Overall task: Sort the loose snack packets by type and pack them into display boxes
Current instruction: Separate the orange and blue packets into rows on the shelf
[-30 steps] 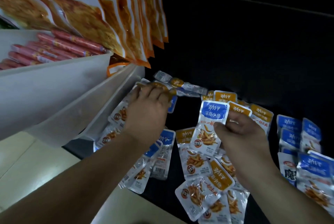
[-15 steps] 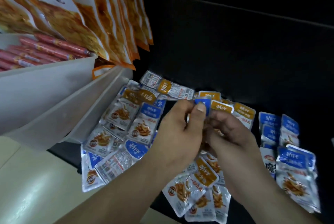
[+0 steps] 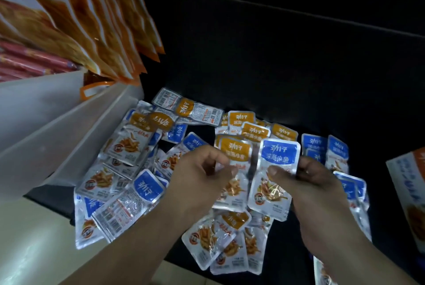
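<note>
Small silver snack packets with blue or orange tops lie in a loose pile (image 3: 128, 162) on a black surface. My right hand (image 3: 310, 185) holds a blue-topped packet (image 3: 277, 169) upright, thumb pressed on its front. Just left of it, my left hand (image 3: 197, 176) pinches the edge of an orange-topped packet (image 3: 234, 153) between thumb and fingertips. Both packets face me, side by side above the pile. Several orange-topped packets (image 3: 255, 132) stand in a row behind them, and several blue-topped packets (image 3: 326, 149) are grouped to the right.
White display bins (image 3: 69, 123) slope down at the left, the upper one holding red sausage sticks (image 3: 34, 61). Large orange bags (image 3: 96, 22) hang above them. A printed box (image 3: 409, 192) shows at the right edge. A pale counter (image 3: 30, 250) lies at the lower left.
My left hand left the packets by the bins and met my right hand in the middle. The hands have since parted, the left with an orange-topped packet, the right still holding the blue one.
</note>
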{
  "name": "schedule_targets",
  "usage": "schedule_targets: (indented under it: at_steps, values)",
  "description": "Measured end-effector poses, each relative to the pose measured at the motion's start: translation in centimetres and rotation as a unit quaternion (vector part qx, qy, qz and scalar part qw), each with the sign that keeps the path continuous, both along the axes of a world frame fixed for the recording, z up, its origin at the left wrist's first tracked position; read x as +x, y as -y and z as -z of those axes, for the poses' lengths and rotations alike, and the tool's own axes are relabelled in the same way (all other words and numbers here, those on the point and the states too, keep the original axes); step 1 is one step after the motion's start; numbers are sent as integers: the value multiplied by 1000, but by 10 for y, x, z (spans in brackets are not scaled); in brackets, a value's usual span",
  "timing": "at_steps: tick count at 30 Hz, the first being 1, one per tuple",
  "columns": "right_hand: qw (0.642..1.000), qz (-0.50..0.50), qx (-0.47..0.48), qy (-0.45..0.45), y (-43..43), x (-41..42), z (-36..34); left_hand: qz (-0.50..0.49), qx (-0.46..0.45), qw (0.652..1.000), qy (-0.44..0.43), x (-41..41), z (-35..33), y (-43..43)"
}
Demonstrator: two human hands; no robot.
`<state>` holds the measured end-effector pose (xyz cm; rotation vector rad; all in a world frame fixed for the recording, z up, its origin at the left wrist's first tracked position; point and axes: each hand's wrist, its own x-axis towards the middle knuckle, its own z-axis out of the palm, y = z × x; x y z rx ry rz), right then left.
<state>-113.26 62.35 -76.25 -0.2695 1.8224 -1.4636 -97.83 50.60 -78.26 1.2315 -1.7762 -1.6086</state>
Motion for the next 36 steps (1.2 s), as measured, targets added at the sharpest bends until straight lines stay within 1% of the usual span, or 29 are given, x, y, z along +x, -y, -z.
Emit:
schedule_targets:
  at_steps: [3,5,6,8,9,10,14,17,19,21,22,24,25,27,29,31,34,36]
  values:
    - [999,15,30,-29,-14,-12,0,4,-55,997,46,-8,15,6]
    - [998,18,49,-42,-26,-23,0,35,-119,987,101,-15,27,9]
    - [997,22,58,-50,-32,-29,0,59,-176,973,137,-16,32,11]
    - [994,41,75,-73,-44,-46,0,94,-294,930,201,-16,39,13]
    - [991,52,82,-93,-51,-54,1,101,-328,915,214,-16,39,13]
    - [988,55,88,-114,-58,-63,3,104,-338,910,217,-15,38,10]
    - [974,41,132,-180,-85,-87,16,110,-346,915,176,-11,40,-8]
    - [958,11,193,-214,-96,-92,30,95,-367,907,184,-1,48,-14]
    - [940,-16,245,-238,-99,-92,36,69,-411,885,208,9,50,-9]
    - [914,-29,287,-287,-100,-92,41,52,-448,853,262,20,54,1]
    - [900,-29,301,-316,-99,-90,41,45,-453,840,297,26,53,8]
    - [862,-28,302,-405,-92,-83,37,38,-434,822,367,35,54,21]
    - [845,-34,280,-455,-87,-78,35,38,-419,819,390,40,56,27]
    - [831,-59,207,-514,-74,-65,34,43,-398,821,407,47,58,34]
    - [839,-96,144,-516,-59,-49,34,40,-391,827,401,51,60,39]
    - [860,-122,99,-485,-44,-34,31,28,-378,842,384,54,59,45]
    - [904,-153,56,-396,-28,-13,22,-11,-336,878,341,53,48,50]
    - [938,-151,44,-309,-20,-1,14,-31,-356,885,297,52,33,45]
